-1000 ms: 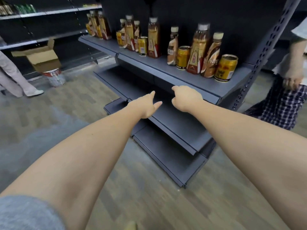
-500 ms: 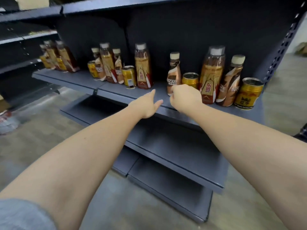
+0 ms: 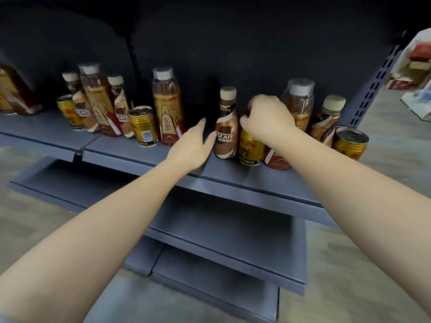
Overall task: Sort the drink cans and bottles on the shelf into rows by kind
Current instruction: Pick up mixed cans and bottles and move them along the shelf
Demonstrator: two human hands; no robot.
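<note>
Mixed drinks stand on a dark grey shelf (image 3: 130, 152). My left hand (image 3: 190, 146) is open, its fingertips just left of a brown Nescafe bottle (image 3: 225, 134). Curled over the top of the gold can (image 3: 250, 149) beside that bottle is my right hand (image 3: 265, 120), which hides the can's lid. A tall bottle with a red and gold label (image 3: 299, 101) stands behind my right wrist. Further right are another Nescafe bottle (image 3: 330, 117) and a gold can (image 3: 349, 143). To the left stand a tall bottle (image 3: 166, 108), a gold can (image 3: 143, 127) and a mixed cluster (image 3: 98, 103).
Two lower shelves (image 3: 221, 229) jut out below, wider than the top one. A perforated upright (image 3: 377, 78) ends the shelf on the right, with blurred packages (image 3: 415, 66) beyond it. More bottles (image 3: 11, 94) stand at the far left.
The view has come closer to the shelf. Both hands rose from its front edge: the left opened toward the Nescafe bottle, the right went up onto the gold can.
</note>
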